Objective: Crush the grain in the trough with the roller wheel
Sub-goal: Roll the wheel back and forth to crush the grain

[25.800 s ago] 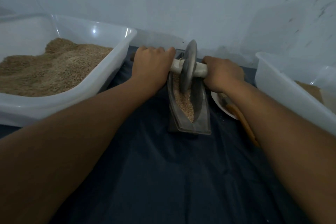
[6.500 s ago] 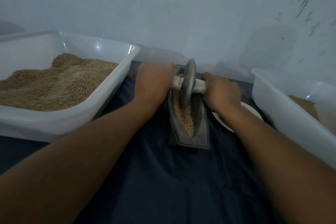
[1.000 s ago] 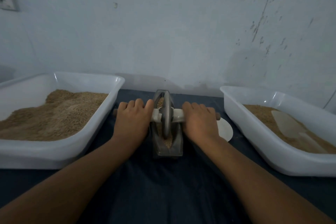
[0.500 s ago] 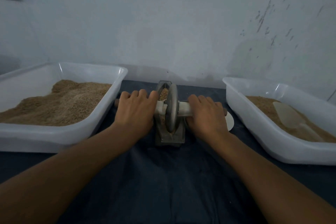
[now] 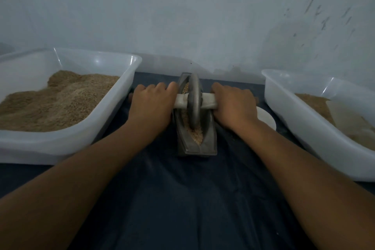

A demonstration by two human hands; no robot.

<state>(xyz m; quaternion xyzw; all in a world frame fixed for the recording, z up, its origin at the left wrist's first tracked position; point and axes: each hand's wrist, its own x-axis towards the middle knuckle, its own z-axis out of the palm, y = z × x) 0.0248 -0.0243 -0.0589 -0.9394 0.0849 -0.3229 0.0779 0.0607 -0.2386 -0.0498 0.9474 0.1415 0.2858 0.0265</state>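
A narrow dark metal trough [image 5: 209,144] stands on the dark cloth in the middle, pointing away from me. Pale brown grain [image 5: 196,135] lies along its groove. A grey metal roller wheel [image 5: 194,101] stands upright in the groove near the trough's middle. A pale axle handle [image 5: 209,102] runs through the wheel from side to side. My left hand [image 5: 152,105] grips the axle on the left of the wheel. My right hand [image 5: 233,105] grips it on the right. Both hands hide the axle's outer parts.
A large white tub [image 5: 113,107] heaped with brown grain sits at the left. Another white tub [image 5: 288,115] at the right holds grain and a pale scoop [image 5: 345,115]. A small white dish [image 5: 266,117] lies behind my right hand. A pale wall stands close behind.
The wheel has rolled a little along the trough while both hands kept their grip on the axle. The camera has tilted down and come closer.
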